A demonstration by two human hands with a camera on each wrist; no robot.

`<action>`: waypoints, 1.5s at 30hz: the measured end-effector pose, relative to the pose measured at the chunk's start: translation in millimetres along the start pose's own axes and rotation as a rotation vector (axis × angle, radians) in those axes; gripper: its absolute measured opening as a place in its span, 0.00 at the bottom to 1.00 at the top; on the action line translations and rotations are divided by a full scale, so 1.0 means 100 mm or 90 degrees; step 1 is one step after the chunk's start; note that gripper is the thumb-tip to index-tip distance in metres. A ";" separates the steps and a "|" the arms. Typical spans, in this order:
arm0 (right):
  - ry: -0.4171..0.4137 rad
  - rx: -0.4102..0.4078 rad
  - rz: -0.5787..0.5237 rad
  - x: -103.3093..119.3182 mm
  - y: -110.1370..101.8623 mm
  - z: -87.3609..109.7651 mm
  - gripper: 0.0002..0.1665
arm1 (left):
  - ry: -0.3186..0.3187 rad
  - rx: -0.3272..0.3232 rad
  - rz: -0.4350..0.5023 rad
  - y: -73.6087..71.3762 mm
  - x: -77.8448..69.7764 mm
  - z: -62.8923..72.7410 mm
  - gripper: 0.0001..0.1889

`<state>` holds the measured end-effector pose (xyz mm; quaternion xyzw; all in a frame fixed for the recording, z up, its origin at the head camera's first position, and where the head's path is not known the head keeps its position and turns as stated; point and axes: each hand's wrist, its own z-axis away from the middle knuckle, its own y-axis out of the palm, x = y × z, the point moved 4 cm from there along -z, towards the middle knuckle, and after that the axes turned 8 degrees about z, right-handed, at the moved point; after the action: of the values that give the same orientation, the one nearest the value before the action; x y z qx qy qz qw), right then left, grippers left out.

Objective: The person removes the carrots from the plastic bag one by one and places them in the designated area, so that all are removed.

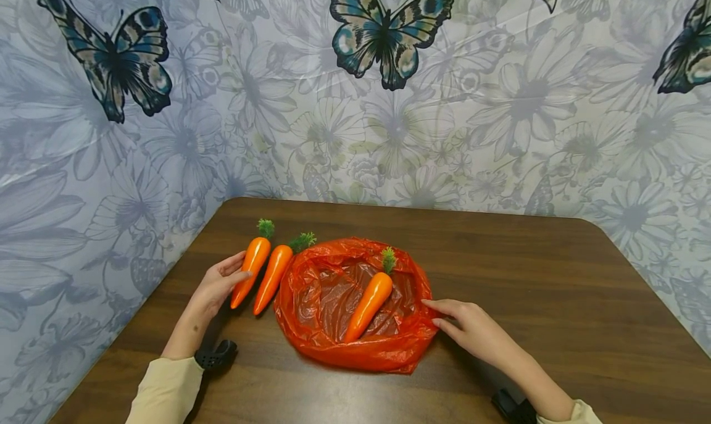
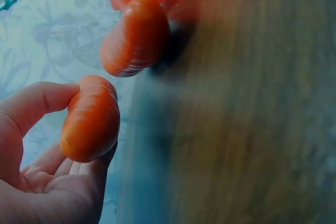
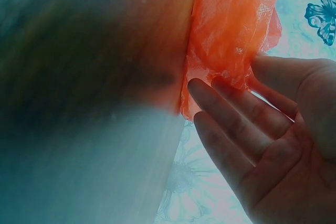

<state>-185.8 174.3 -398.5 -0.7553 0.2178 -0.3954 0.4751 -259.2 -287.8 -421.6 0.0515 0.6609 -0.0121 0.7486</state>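
At the table's left side, my left hand (image 1: 213,289) holds an orange toy carrot (image 1: 252,270) with a green tuft, thumb on one side and fingers on the other. A second carrot (image 1: 273,278) lies beside it, its tuft against a red plastic bag (image 1: 361,355). The bag stands with its mouth spread wide, and a third carrot (image 1: 369,305) rests inside, tuft toward the far rim. My right hand (image 1: 474,328) pinches the bag's right rim between thumb and forefinger. In the right wrist view, the other fingers (image 3: 226,111) extend along the red film.
The brown wooden table (image 1: 511,263) has rounded far corners and reaches a wall covering (image 1: 250,103) printed with flowers and butterflies. Black bands (image 1: 216,354) sit on both wrists, below light yellow sleeves (image 1: 166,390).
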 end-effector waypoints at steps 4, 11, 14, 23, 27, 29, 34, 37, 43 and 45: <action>0.001 0.000 -0.002 0.00 0.00 0.00 0.23 | -0.013 -0.004 -0.017 0.01 0.02 -0.01 0.35; 0.003 0.005 -0.004 0.00 -0.01 0.01 0.23 | -0.019 -0.004 -0.010 0.02 0.05 -0.02 0.35; 0.003 0.007 -0.005 0.00 -0.01 0.01 0.23 | -0.020 0.003 -0.005 0.02 0.07 -0.02 0.35; -0.002 0.005 -0.002 0.00 -0.02 0.01 0.23 | -0.019 0.011 0.009 0.01 0.12 -0.04 0.36; -0.004 0.000 0.001 0.00 -0.01 0.01 0.23 | -0.019 0.010 0.004 0.02 0.12 -0.04 0.36; -0.004 0.000 0.002 0.00 -0.01 0.01 0.23 | -0.018 0.007 0.000 0.02 0.12 -0.04 0.36; 0.000 0.003 0.003 0.00 -0.01 0.01 0.22 | -0.020 -0.002 -0.010 0.00 0.12 -0.03 0.37; 0.003 0.005 0.003 0.00 -0.01 0.01 0.22 | -0.024 -0.008 -0.019 -0.01 0.12 -0.03 0.37; 0.004 0.012 -0.002 0.00 -0.02 0.00 0.22 | -0.029 -0.020 -0.028 -0.03 0.12 -0.03 0.38; 0.003 0.012 -0.003 0.00 -0.01 0.00 0.22 | -0.028 -0.024 -0.027 -0.03 0.11 -0.03 0.38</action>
<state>-185.8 175.0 -397.2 -0.7502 0.2132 -0.4002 0.4812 -261.1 -290.3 -433.4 0.0234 0.6456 -0.0165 0.7631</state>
